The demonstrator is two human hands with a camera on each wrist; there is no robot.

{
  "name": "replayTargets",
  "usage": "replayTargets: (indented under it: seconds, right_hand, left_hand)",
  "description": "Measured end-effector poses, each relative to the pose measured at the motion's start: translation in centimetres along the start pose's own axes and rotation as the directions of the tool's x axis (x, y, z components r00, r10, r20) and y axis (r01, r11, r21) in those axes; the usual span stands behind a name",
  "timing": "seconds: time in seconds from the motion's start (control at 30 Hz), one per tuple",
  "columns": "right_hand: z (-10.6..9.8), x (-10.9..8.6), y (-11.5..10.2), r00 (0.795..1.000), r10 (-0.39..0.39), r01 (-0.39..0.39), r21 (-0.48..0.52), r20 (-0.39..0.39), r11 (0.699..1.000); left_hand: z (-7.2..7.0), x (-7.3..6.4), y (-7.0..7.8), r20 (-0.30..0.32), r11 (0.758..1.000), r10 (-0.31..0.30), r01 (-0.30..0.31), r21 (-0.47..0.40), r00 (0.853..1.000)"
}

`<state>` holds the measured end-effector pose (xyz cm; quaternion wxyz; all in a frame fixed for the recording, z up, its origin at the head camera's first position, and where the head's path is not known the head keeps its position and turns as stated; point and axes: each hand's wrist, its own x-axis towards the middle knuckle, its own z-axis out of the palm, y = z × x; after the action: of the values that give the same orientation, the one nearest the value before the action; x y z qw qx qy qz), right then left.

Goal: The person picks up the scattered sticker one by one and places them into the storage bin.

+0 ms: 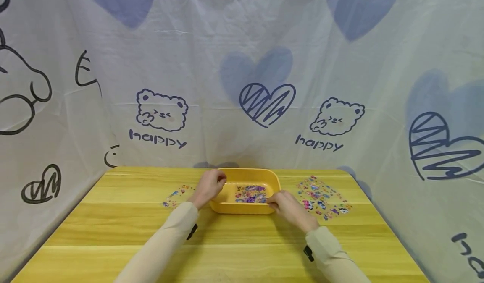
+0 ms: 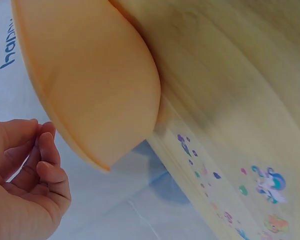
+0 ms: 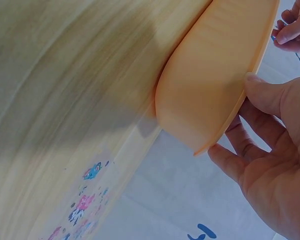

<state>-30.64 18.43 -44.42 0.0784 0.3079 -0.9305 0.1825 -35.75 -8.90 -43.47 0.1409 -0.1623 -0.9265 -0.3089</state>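
From the head camera, a shallow yellow plastic tray with rounded corners (image 1: 245,190) sits on the far middle of the pale wooden table (image 1: 227,241), between the two hands. The left hand (image 1: 209,186) is at the tray's left rim with fingers curled; whether it grips the rim cannot be told here. The right hand (image 1: 290,209) holds the tray's near right corner. Inside the tray lies a small sheet of colourful stickers (image 1: 251,193). A clear sticker sheet (image 1: 177,195) lies left of the tray, and a larger sticker sheet (image 1: 322,197) lies to its right, both flat on the table. A white cloth printed with bears and hearts (image 1: 242,85) hangs behind.

In the left wrist view, the tray's underside fills the upper left, cut off by the frame. The left hand sits just beside its rim, fingers loosely curled, a gap showing, grasping nothing.

In the right wrist view, the right hand pinches the tray's rim, thumb on the outer wall, fingers beneath. The tray's contents are hidden here.
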Motion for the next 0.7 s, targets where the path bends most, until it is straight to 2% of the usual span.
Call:
replayTargets:
  seconds: [0.17,0.33,0.5,0.6,0.7]
  right_hand:
    - [-0.2,0.0,0.2,1.000,-0.002,0.002,0.001,0.001,1.000]
    - [-0.3,-0.1,0.3,1.000,0.022,-0.022,0.003,0.001,1.000]
    - [-0.1,0.0,0.2,1.000,0.022,-0.022,-0.022,-0.010,1.000]
    - [0.1,0.1,0.1,1.000,0.000,0.000,-0.032,-0.007,0.999]
    - [0.2,0.2,-0.1,1.000,-0.012,0.012,-0.025,0.000,1.000]
  left_hand:
    - [-0.6,-0.3,-0.4,-0.046,0.999,0.012,-0.014,-0.030,0.999]
    - [-1.3,-0.8,-1.1,-0.072,0.996,-0.013,0.006,-0.089,0.997]
    - [-2.4,-1.6,-2.0,-0.060,0.987,-0.077,0.067,-0.146,0.995]
    - [-3.2,-2.2,-2.5,-0.038,0.981,-0.125,0.117,-0.156,0.991]
    - [-3.9,-2.8,-3.1,-0.026,0.978,-0.143,0.138,-0.155,0.989]
